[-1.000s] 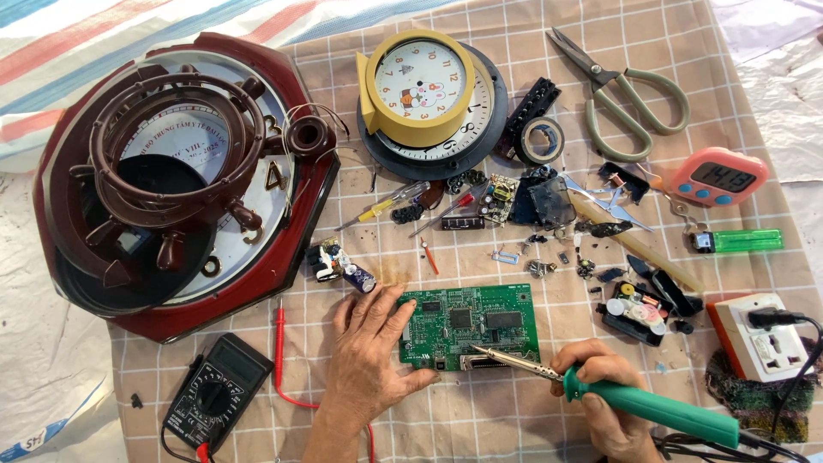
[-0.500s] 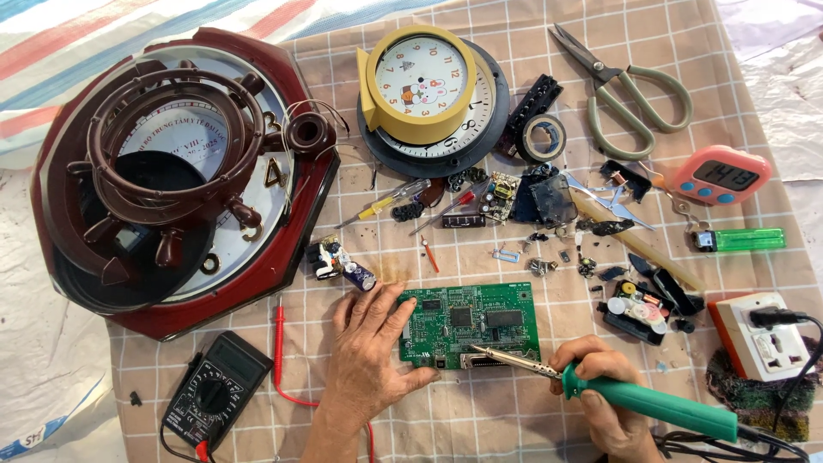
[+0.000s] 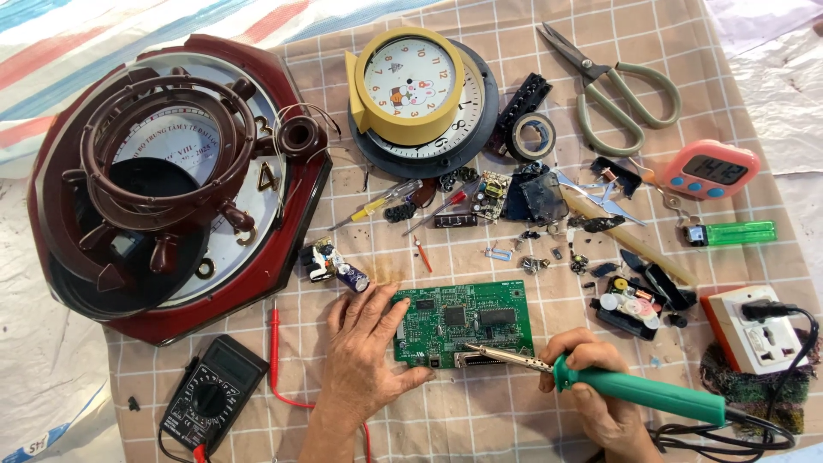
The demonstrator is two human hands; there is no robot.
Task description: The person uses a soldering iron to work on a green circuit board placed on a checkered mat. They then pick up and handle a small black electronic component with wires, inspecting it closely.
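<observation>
Green circuit board (image 3: 464, 322): rectangular, flat on checked cloth, lower centre of frame, components facing up. Soldering iron (image 3: 600, 381): green handle, metal tip on board's lower edge, lying lower right.

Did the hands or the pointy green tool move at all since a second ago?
Hardly. The right hand still holds the green soldering iron, tip at the near edge of the circuit board. The left hand still presses on the board's left side. Nothing was picked up or let go.
</observation>
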